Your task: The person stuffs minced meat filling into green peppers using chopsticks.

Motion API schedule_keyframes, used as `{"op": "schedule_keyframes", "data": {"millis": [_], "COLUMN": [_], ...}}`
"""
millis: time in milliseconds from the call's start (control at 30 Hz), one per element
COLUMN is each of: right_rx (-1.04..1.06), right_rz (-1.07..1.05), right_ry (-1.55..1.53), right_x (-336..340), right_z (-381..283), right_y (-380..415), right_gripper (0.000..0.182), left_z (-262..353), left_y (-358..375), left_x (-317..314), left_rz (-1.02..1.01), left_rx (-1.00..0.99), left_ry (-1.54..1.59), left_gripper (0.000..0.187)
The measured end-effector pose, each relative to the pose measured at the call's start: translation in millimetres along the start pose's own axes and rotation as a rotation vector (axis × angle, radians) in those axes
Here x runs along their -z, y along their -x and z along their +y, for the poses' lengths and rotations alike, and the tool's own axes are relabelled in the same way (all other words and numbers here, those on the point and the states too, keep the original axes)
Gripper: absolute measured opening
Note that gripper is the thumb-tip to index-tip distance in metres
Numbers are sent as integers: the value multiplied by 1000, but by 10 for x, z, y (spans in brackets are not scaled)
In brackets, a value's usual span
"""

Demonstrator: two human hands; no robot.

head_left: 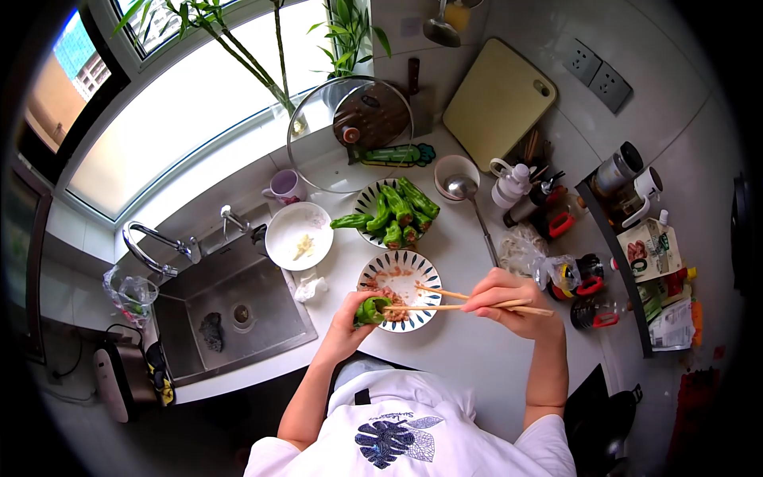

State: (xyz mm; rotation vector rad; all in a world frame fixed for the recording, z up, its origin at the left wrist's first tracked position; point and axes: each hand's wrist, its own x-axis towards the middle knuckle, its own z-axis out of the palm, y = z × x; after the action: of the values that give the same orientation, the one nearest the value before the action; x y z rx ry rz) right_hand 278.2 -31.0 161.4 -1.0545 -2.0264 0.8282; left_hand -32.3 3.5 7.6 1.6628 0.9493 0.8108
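Observation:
My left hand (345, 327) grips a green pepper (370, 311) whose open end faces right, over the left rim of a patterned plate (430, 274). Minced meat (395, 315) lies on that plate in a thin, scattered layer. In my right hand (511, 302) is a pair of chopsticks (445, 307). One chopstick reaches to the pepper's opening, and the other points at the plate's right side. Just behind stands a second patterned plate (363, 199) heaped with several green peppers (395, 208).
A white bowl (280, 238) with pale bits inside stands by the sink (187, 318). Behind the peppers a glass lid (296, 151) leans upright. A ladle (479, 219) rests in a small bowl (455, 168). Bottles (590, 312) and a rack (616, 254) line the right side.

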Motion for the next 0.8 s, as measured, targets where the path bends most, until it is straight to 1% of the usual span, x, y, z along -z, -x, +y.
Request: {"op": "schedule_keyframes", "data": {"millis": [33,67,133,167,200,267,300,367,400,500,533,600,633,700,733,800], "right_rx": [8,10,-45,-73,-71,-275,-272,-268,-261,-354,-354,-409,-412,-497,-498,-375], "right_rz": [48,44,128,171,170,195,199,135,131,114,113,113,114,106,103,325], "right_ry": [-25,-28,-13,-31,-32,34,31,232,226,246,246,171,174,64,66,-86], "right_x": [22,10,-50,-172,-352,-764,-938,-1238,-1323,-1395,-1360,-1255,-1197,-1057,-988,-844], "right_z": [-9,11,103,176,299,626,794,1097,1206,1351,1352,1326,1296,1199,1127,933], "right_y": [4,2,4,-57,-106,-161,-175,-193,-188,-108,-68,35,92,193,228,283], "right_gripper": [11,11,11,8,8,8,8,14,14,15,15,12,12,12,12,12], "left_z": [-30,-57,-111,-168,-163,-125,-74,32,25,4,-6,-50,-102,-213,-212,-189], "left_y": [28,47,81,96,100,87,73,51,46,45,52,70,83,99,93,74], "left_x": [9,34,78,76,72,57,47,16,15,34,44,48,30,-17,-25,-36], "left_rz": [34,38,52,72,74,82,81,130,137,102,102,88,86,104,106,142], "left_rx": [23,26,78,78,79,6,4,-196,-193,-314,-313,-236,-237,-41,-41,139], "left_ry": [23,23,76,92,91,44,38,-49,-55,-67,-66,28,31,488,491,986], "left_gripper": [57,57,56,55,55,57,57,61,61,64,64,69,69,78,78,84]}}
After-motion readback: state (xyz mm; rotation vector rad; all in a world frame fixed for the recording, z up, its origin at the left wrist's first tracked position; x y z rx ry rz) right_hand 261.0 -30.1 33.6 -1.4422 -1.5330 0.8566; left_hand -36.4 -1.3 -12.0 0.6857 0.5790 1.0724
